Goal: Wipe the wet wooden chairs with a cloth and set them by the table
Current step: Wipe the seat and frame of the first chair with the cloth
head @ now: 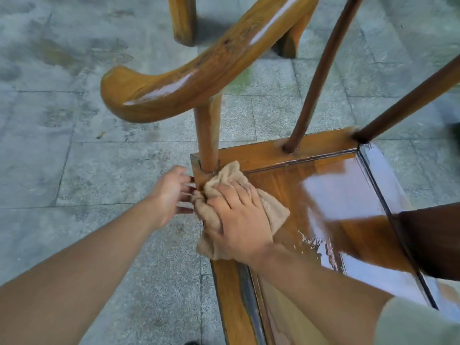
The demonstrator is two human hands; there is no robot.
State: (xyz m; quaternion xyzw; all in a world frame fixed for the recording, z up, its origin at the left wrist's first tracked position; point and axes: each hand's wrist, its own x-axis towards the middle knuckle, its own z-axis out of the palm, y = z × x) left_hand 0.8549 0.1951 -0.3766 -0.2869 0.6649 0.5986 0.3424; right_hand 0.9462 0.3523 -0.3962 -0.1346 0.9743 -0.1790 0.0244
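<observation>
Crumpled beige terry cloth [273,210] on the near left corner of the glossy brown wooden chair [298,150], right against the foot of the round upright arm post [206,135]. Pinned there under the right hand [239,220], fingers spread and laid flat, palm bearing down, nothing gripped. Left hand [169,192] just beside it at the seat's outer edge, fingers apart and loosely extended, tips touching the rim and perhaps the cloth's fringe; hard to tell which through the blur.

Likely trouble from here:

- Missing the shiny film of water [343,195] across the far half of the seat, and the scattered droplets [308,241] toward the front. Only the corner covered so far, so probably early in the wipe.
- Smearing rather than drying, once a bunched, soaked cloth stops taking up water.
- Leaving moisture in the joint round the post, where a flat palm cannot press cloth into the crevice.
- Knocking a forearm on the thick curved honey-coloured armrest [186,80] overhead when sweeping outward.
- Sliding the chair under hard downward pressure, given damp grey stone paving [74,158] and only fingertips steadying the edge.
- Skipping the two dark slanted back spindles [321,78] and the wet-looking armrest top before carrying the chair over.
</observation>
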